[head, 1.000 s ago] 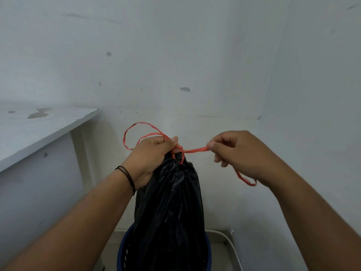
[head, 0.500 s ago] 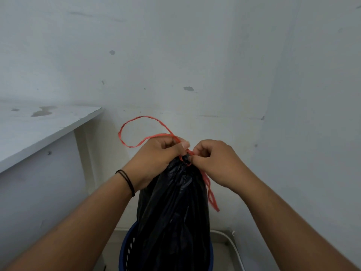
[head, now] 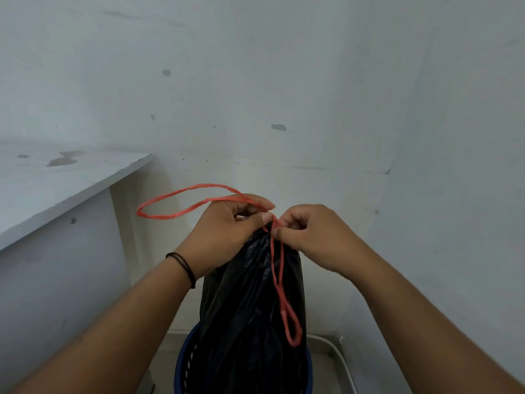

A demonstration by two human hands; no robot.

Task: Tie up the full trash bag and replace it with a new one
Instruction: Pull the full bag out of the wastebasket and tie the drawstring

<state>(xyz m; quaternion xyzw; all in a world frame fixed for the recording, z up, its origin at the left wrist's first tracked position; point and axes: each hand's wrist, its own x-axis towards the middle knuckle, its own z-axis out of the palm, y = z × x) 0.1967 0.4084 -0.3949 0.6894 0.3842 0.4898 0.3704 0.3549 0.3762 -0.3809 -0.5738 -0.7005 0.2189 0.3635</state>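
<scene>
Tying the black trash bag (head: 252, 302), standing in the blue bin (head: 181, 362): our left hand (head: 227, 234) is pinching one red drawstring loop (head: 181, 203) at the neck, our right hand (head: 306, 237) pinching the knot. Next, we judge, cinching it tight.

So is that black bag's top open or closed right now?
Closed: the black bag is gathered at its neck, red drawstring around it, both hands pinching there.

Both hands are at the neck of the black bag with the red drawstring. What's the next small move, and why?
Probably pull the two loops apart to cinch the knot. The left hand holds one red loop out to the left, the right hand pinches at the gathered neck, and the other loop hangs slack down the black bag.
</scene>
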